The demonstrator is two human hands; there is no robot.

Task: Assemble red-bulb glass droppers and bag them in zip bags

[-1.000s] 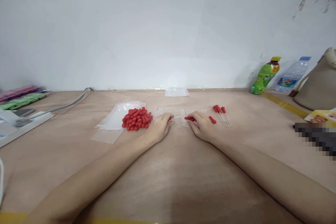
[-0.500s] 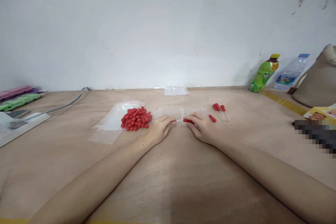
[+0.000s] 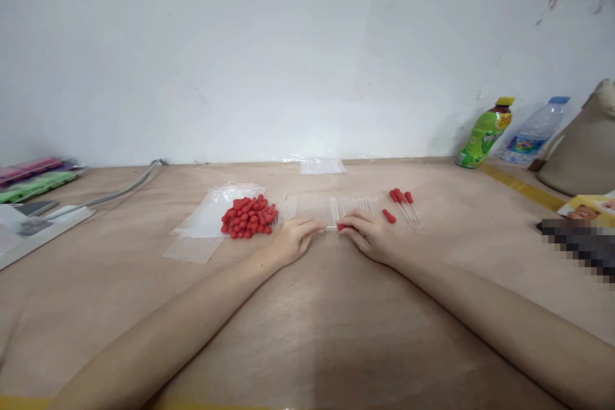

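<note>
My left hand is closed on a thin clear dropper tube, whose end points right. Pinched in my right hand is a red rubber bulb, which meets the right end of that tube; how far the tube sits inside it is hidden by my fingers. Behind both hands lies a row of clear tubes. A heap of red rubber bulbs is left of my left hand. One loose red bulb rests just right of my right hand, near several droppers with red bulbs fitted.
Clear plastic bags lie under and left of the heap, and another bag by the wall. A green bottle, a clear bottle and a beige bag stand at right. A grey cable runs at left.
My hands have stayed close together, with the left shifting slightly right. Less of the red bulb shows beyond my right fingers, and the held tube sits slightly lower in the view.
</note>
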